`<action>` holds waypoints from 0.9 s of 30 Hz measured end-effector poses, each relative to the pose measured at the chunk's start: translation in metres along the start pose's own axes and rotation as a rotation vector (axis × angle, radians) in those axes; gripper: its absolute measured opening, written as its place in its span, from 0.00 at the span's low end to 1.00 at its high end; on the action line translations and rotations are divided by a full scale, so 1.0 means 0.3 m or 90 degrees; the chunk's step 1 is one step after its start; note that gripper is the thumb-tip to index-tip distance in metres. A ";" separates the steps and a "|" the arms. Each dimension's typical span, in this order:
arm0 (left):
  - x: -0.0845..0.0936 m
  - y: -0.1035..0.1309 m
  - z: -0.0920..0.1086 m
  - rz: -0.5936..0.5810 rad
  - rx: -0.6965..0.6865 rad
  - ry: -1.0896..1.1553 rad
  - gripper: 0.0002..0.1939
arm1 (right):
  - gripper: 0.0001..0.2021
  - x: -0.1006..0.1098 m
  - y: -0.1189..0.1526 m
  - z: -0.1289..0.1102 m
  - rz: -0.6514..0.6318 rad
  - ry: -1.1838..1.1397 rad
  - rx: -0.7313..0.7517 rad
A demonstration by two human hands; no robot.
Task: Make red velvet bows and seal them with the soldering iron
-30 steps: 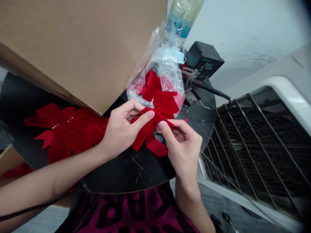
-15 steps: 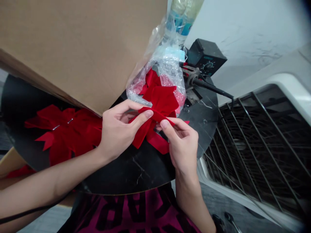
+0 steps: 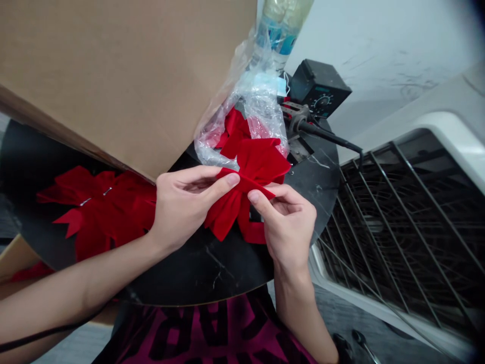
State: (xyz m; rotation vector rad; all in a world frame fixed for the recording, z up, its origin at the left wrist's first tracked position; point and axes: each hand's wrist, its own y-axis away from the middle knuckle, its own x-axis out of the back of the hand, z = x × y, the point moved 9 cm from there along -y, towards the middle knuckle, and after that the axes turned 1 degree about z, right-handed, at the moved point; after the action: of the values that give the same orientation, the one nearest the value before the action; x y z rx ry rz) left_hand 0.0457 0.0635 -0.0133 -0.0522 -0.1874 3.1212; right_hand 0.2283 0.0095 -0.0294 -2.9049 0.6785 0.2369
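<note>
Both my hands pinch one red velvet ribbon bow (image 3: 256, 167) above a round black table (image 3: 197, 268). My left hand (image 3: 184, 203) grips the bow's folded middle with thumb and forefinger. From the right side, my right hand (image 3: 288, 222) pinches the same fold, its thumb lying on the ribbon. The bow's tails hang down between the hands. Just behind the bow lies a clear plastic bag (image 3: 250, 108) with more red ribbon pieces inside. A pile of finished red bows (image 3: 96, 207) with metal staples rests on the table to the left.
A large cardboard box (image 3: 125, 76) overhangs the table's back left. A black control unit with a dial (image 3: 320, 91) and a cabled tool (image 3: 322, 134) sit at the back right, with a plastic bottle (image 3: 282, 25) behind the bag. A white appliance with a wire grille (image 3: 409, 217) stands to the right.
The bow's upper loop has spread wider and risen slightly. The hanging tails have drawn closer together between my hands, and my right hand's fingers have curled in tighter.
</note>
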 end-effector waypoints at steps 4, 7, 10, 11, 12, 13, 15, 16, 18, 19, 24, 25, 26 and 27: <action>-0.001 -0.003 0.030 -0.005 -0.032 -0.040 0.02 | 0.08 0.004 0.001 0.002 0.006 -0.023 0.001; -0.002 -0.007 0.039 -0.012 -0.039 -0.055 0.02 | 0.07 0.003 0.001 0.011 0.000 -0.022 -0.007; -0.004 -0.009 0.037 -0.020 -0.035 -0.065 0.03 | 0.07 0.002 -0.001 0.024 -0.008 -0.033 -0.016; -0.004 -0.009 0.039 -0.020 -0.041 -0.067 0.04 | 0.07 0.001 -0.002 0.029 -0.012 -0.040 -0.021; -0.004 -0.009 0.043 -0.019 -0.052 -0.069 0.04 | 0.07 0.000 -0.003 0.033 -0.018 -0.049 -0.026; -0.004 -0.008 0.048 -0.017 -0.065 -0.072 0.04 | 0.07 -0.002 -0.004 0.037 -0.024 -0.057 -0.031; -0.006 -0.006 0.054 -0.014 -0.085 -0.076 0.04 | 0.08 -0.004 -0.007 0.043 -0.031 -0.067 -0.040; -0.006 -0.005 0.052 -0.011 -0.083 -0.075 0.04 | 0.08 -0.004 -0.008 0.045 -0.031 -0.069 -0.043; -0.005 -0.005 0.037 -0.008 -0.059 -0.061 0.03 | 0.07 -0.003 -0.008 0.044 -0.027 -0.076 -0.043; -0.005 -0.004 0.029 -0.009 -0.044 -0.049 0.03 | 0.07 -0.003 -0.007 0.042 -0.024 -0.080 -0.041; -0.011 -0.013 -0.007 -0.034 0.004 0.047 0.03 | 0.08 0.004 0.003 0.035 0.011 -0.062 -0.021; -0.015 -0.016 -0.018 -0.045 0.021 0.073 0.03 | 0.08 0.009 0.004 0.033 0.023 -0.046 -0.016; -0.020 -0.018 -0.031 -0.058 0.044 0.098 0.04 | 0.09 0.013 0.006 0.032 0.034 -0.030 -0.011; -0.027 -0.019 -0.045 -0.071 0.069 0.120 0.04 | 0.09 0.016 0.007 0.029 0.043 -0.015 -0.005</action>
State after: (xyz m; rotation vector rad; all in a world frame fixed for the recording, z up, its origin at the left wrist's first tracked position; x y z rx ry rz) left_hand 0.0543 0.0706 -0.0257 -0.3199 -0.0184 2.9857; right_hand 0.2306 0.0071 -0.0390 -2.8846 0.7745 0.2807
